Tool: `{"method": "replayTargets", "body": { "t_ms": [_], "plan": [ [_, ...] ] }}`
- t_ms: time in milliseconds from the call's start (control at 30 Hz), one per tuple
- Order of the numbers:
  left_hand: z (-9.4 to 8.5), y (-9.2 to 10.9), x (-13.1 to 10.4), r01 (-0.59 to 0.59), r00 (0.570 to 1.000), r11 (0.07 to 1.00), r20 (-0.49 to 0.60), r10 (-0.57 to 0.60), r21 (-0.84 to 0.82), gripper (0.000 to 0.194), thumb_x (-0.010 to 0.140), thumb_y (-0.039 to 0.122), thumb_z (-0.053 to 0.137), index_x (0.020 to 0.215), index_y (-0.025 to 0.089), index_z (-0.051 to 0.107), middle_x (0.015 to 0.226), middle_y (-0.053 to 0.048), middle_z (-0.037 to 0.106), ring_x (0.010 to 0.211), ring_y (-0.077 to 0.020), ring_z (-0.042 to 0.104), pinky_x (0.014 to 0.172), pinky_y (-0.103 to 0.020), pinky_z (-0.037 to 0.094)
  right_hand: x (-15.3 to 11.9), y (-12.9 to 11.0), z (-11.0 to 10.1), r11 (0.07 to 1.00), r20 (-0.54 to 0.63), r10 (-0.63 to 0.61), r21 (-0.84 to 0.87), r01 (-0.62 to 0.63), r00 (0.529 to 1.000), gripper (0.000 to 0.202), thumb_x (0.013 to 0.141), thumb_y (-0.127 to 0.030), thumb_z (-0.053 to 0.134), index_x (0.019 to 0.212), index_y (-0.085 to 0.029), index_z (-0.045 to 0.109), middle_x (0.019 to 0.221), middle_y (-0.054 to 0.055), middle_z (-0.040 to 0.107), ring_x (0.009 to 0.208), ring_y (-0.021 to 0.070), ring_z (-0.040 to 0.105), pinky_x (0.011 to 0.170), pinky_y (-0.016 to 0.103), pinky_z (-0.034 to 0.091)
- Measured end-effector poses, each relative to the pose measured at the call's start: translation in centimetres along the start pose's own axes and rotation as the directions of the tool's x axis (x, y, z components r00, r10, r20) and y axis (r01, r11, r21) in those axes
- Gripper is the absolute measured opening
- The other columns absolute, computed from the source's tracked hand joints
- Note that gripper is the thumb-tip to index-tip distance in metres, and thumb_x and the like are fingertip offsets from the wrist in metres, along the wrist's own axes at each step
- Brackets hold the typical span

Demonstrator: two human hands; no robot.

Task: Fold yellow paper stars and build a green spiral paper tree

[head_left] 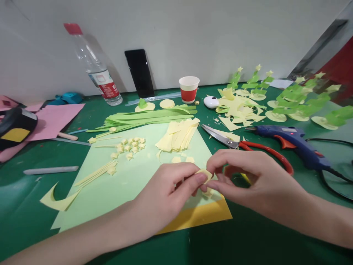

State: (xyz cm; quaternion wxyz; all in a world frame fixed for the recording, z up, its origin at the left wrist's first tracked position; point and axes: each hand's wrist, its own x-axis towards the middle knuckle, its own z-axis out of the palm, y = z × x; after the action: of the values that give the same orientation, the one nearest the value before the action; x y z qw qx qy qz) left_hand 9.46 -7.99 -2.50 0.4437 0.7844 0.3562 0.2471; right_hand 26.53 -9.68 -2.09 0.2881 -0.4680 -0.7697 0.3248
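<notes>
Over the light green sheet (124, 176) — both hands on a yellow paper strip (205, 175)
L hand (168, 191) & R hand (248, 176) pinching it w/ fingertips — strip's long axis runs roughly left-right.

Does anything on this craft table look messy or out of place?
Mostly tidy piles, but yellow paper offcuts lie scattered loosely by the white cup, and the scissors lie open beside the glue gun.
</notes>
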Motion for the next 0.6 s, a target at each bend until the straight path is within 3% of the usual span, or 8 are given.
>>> {"method": "replayTargets", "body": {
  "t_ms": [100,200,400,600],
  "plan": [
    [-0.01,0.22,-0.07,0.081,0.997,0.979,0.008,-0.081,-0.186,0.033,0.087,0.023,0.04,0.055,0.017,0.048,0.053,0.004,0.049,0.049,-0.0083,0.044,0.046,-0.018,0.036,-0.39,-0.09,0.1,0.966,-0.126,-0.239,-0.135,0.222,0.963,0.005,0.079,-0.018,0.056,0.08,-0.017,0.061,0.071,0.001,0.064,0.055,0.0087,0.055,0.048,0.016,0.047],
    [0.03,0.28,-0.2,0.081,0.997,0.966,0.009,-0.081,-0.246,0.033,0.088,0.025,0.039,0.058,0.017,0.051,0.056,0.003,0.051,0.051,-0.0086,0.045,0.048,-0.018,0.038,-0.59,-0.01,-0.06,0.913,-0.139,-0.368,-0.242,0.329,0.919,0.009,0.082,-0.016,0.053,0.084,-0.017,0.061,0.078,0.004,0.067,0.066,0.0115,0.06,0.058,0.018,0.051],
    [-0.1,0.46,-0.35,0.076,0.997,0.965,0.044,-0.067,-0.252,0.032,0.086,0.022,0.039,0.056,0.018,0.048,0.053,0.003,0.047,0.05,-0.0087,0.042,0.051,-0.018,0.04,-0.44,0.18,-0.62,0.889,-0.131,-0.378,-0.327,0.32,0.917,0.015,0.082,-0.016,0.049,0.091,-0.019,0.061,0.073,0.004,0.065,0.055,0.0109,0.058,0.047,0.02,0.049],
    [0.25,0.25,-0.61,0.185,0.981,0.855,0.146,-0.13,-0.485,0.034,0.088,0.031,0.038,0.059,0.018,0.048,0.055,0.003,0.04,0.05,-0.009,0.035,0.046,-0.018,0.037,-0.28,0.1,-0.72,0.909,-0.163,-0.374,-0.259,0.326,0.913,0.012,0.083,-0.021,0.053,0.09,-0.017,0.062,0.072,0.004,0.064,0.053,0.0099,0.057,0.046,0.019,0.049]
  ]
}}
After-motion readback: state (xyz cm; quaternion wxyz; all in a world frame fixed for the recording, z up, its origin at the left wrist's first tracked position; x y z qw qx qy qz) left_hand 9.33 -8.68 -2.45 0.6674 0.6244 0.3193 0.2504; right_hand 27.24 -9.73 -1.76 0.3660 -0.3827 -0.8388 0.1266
